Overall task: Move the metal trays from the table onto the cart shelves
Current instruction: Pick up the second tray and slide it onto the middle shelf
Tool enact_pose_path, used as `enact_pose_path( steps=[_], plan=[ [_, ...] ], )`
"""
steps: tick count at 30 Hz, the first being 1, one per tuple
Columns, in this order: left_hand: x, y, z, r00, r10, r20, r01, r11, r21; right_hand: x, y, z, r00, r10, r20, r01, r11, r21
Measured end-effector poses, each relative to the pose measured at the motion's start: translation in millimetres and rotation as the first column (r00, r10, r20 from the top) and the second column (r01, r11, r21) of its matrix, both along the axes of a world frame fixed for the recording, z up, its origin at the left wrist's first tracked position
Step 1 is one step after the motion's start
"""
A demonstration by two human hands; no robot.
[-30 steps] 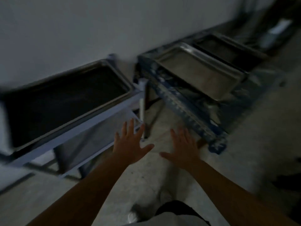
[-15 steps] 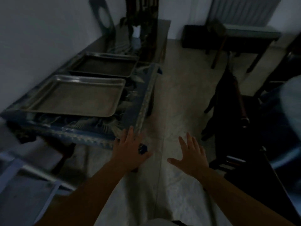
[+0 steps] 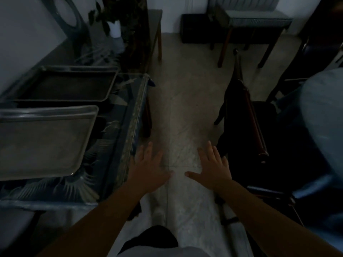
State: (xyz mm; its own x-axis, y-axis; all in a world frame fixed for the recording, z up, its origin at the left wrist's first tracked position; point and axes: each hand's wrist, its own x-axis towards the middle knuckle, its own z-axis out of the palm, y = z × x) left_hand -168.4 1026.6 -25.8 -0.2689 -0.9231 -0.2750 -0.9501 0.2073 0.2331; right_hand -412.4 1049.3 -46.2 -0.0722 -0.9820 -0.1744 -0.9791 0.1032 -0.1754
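Note:
Two metal trays lie on a table with a blue patterned cloth (image 3: 128, 115) at the left. The nearer tray (image 3: 42, 141) is pale and shallow. The farther tray (image 3: 72, 84) looks darker. My left hand (image 3: 148, 168) hovers flat, fingers spread, just off the table's right edge and holds nothing. My right hand (image 3: 213, 166) hovers flat over the floor to its right, also holding nothing. The cart is out of view.
A dark chair (image 3: 246, 115) stands close at the right, with a person's pale blue sleeve (image 3: 323, 112) beyond it. A potted plant (image 3: 115, 25) sits on a far table at the back left. A bench (image 3: 256, 23) stands at the back wall. A strip of bare floor (image 3: 183, 101) runs ahead.
The view has swung from the cart to the table and moved along it. The trays now sit farther left and closer. Both hands stay flat and spread.

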Motion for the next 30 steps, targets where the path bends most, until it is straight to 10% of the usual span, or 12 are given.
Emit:
enact_pose_path(
  steps=[15,30],
  plan=[
    [-22.7,-320.7,-7.9,0.998,-0.041,0.041,0.04,0.999,0.018,-32.3,-292.9,-27.2,0.989,-0.139,-0.051,0.142,0.987,0.078],
    [-46.8,-560.5,-16.6,0.931,0.342,0.131,-0.35,0.936,0.04,-77.5,-641.2,-11.0,0.933,0.358,-0.02,-0.349,0.921,0.172]
  ],
)
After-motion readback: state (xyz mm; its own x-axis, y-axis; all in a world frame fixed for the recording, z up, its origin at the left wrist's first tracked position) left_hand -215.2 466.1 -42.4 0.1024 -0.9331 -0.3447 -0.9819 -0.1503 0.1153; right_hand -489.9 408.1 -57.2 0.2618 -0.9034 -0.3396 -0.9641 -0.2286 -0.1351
